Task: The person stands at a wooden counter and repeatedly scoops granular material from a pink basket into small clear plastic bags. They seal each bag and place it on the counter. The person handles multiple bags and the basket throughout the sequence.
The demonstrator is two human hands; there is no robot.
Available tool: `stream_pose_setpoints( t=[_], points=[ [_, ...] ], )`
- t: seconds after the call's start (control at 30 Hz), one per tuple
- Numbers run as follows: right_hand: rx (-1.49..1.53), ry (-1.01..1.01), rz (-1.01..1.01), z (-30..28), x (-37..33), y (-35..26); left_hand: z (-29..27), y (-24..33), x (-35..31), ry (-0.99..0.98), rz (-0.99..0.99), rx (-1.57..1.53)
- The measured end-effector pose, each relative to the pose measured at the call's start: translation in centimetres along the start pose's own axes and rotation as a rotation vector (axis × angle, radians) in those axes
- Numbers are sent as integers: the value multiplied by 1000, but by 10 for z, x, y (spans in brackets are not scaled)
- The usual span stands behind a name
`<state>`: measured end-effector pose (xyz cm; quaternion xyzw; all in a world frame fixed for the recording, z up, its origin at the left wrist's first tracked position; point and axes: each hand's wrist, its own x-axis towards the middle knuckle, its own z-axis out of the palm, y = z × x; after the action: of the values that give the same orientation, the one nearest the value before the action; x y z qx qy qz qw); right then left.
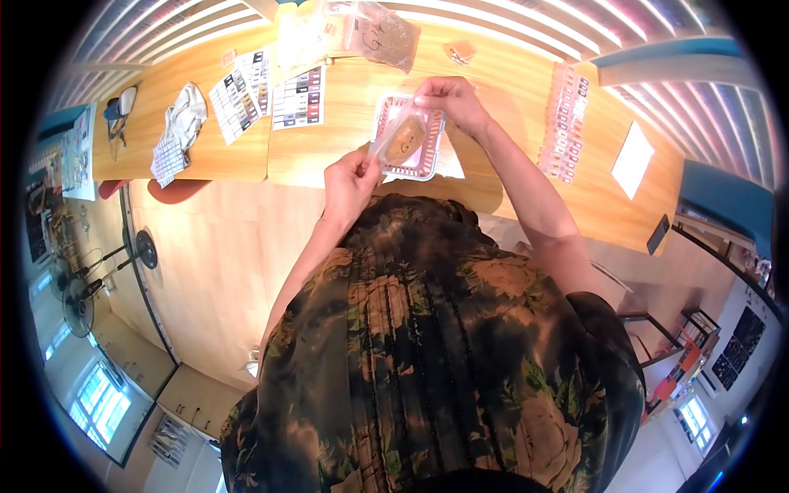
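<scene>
A small clear plastic bag [405, 141] with orange-brown contents is stretched at a slant between my hands. My left hand [352, 178] pinches its lower left edge, and my right hand [454, 103] pinches the upper right corner. Both hands are closed on the plastic. Right beneath the bag stands a white plastic basket [433, 168] with slatted sides and a pinkish inside. The bag hides much of the basket's inside, so I cannot make out what lies there. A white sheet sticks out from under the basket's right side.
Printed charts [299, 97] lie to the left, beyond them a crumpled cloth [186, 115]. A larger bag of brown bits [382, 37] rests at the back, near a small packet [460, 52]. Rightward are a clear compartment box [565, 123], a white sheet [632, 160] and a phone [658, 234].
</scene>
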<state>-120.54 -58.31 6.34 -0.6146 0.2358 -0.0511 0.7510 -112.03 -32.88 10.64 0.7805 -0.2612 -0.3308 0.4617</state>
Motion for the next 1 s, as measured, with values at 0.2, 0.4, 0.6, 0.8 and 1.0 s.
stream_pose_setpoints(
  t=[0.2, 0.4, 0.6, 0.8, 1.0],
  points=[
    [-11, 42, -53, 14, 2, -1, -5, 4, 9, 106, 156, 217],
    [20, -78, -75, 8, 7, 3, 0, 1, 25, 122, 136, 184],
    [47, -55, -152, 14, 8, 8, -4, -8, 30, 86, 19, 64],
    [66, -56, -190, 11, 8, 12, 4, 15, 40, 95, 212, 220],
    [66, -60, -179, 2, 0, -2, 12, 21, 55, -3, 91, -12]
  ],
)
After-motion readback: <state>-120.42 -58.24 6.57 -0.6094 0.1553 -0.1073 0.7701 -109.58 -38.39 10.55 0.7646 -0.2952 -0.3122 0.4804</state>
